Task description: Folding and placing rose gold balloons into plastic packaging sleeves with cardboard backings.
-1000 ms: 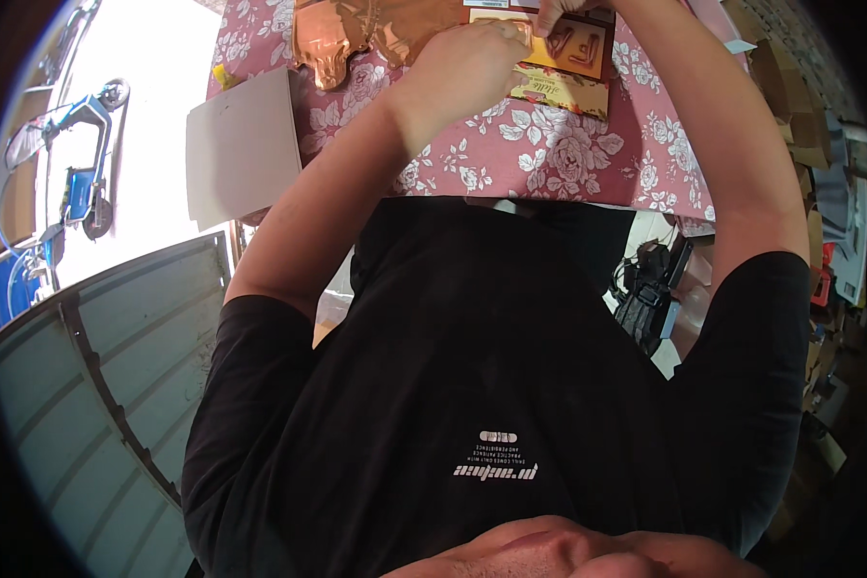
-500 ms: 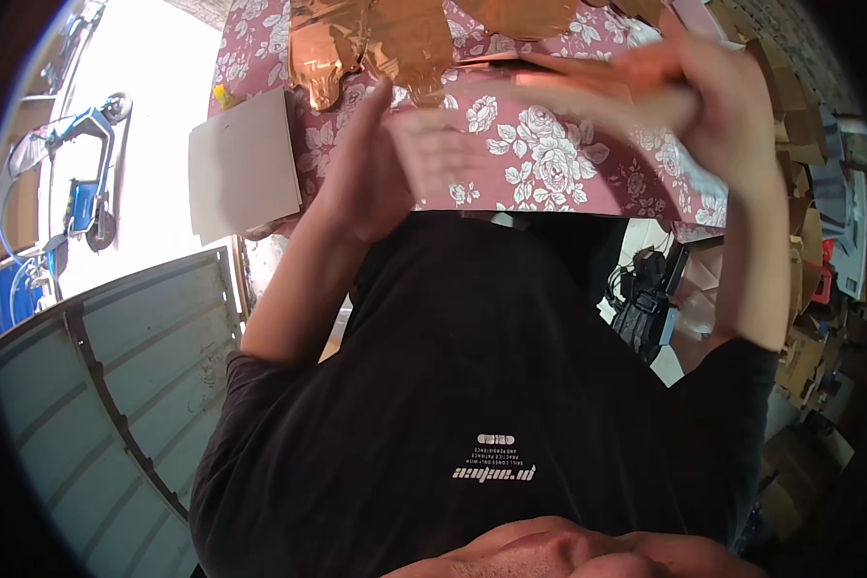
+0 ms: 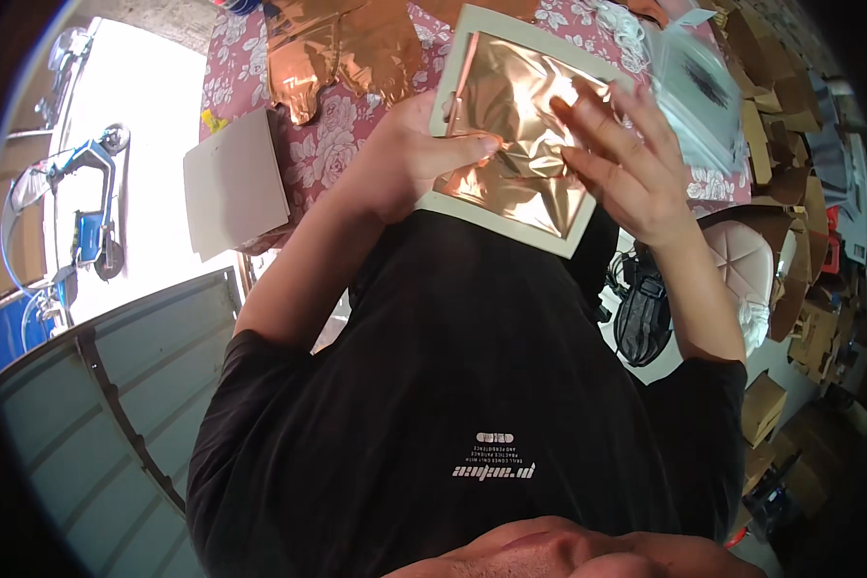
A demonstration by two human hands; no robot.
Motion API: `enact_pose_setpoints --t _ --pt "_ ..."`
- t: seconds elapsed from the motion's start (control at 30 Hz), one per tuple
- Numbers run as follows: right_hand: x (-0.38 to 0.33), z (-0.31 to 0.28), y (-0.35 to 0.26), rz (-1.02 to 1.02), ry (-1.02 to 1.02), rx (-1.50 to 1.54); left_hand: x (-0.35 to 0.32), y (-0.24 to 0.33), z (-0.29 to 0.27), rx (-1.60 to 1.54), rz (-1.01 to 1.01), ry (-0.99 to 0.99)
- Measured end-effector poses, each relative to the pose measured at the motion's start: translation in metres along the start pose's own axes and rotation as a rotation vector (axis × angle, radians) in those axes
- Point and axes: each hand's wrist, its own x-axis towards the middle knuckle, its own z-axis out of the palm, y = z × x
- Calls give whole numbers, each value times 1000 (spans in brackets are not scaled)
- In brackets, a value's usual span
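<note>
A cream square board (image 3: 501,223) with a crinkled, shiny copper-coloured foil sheet (image 3: 520,72) on its face is held tilted above the near edge of the table. My left hand (image 3: 405,159) grips the board's left side, its thumb pressed on the foil and its other fingers hidden behind. Over the right part of the foil my right hand (image 3: 641,178) has its fingers spread, the tips on or just above the surface; contact is hard to tell. A cream margin shows around the foil.
More copper foil (image 3: 342,58) lies across the far side of the flowered tablecloth (image 3: 332,144). A stack of grey boards (image 3: 236,183) sits at the left edge. Clear plastic sleeves (image 3: 698,91) and tangled white cord (image 3: 626,39) are at the right. Cardboard boxes (image 3: 790,241) line the right side.
Both hands were apart and blurred by motion, with orange-brown sheet material near the right one. Now the foil-covered board is in my left hand, and my right hand has come down-left onto or over it.
</note>
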Motion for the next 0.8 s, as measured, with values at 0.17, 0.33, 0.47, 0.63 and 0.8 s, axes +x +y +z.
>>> enact_pose_setpoints --t 0.17,0.33,0.47,0.63,0.8 --pt "-19 29 -23 802 506 693 5 -4 13 10 221 224" --pt "-25 44 -25 1303 306 1714 8 -17 12 14 176 125" --pt "-23 54 -23 1362 355 1693 10 -23 16 123 135 157" --pt "-37 57 -30 1416 403 1661 15 -18 22 -125 14 85" --pt "-44 54 -41 1442 473 1651 25 -24 26 -12 36 70"
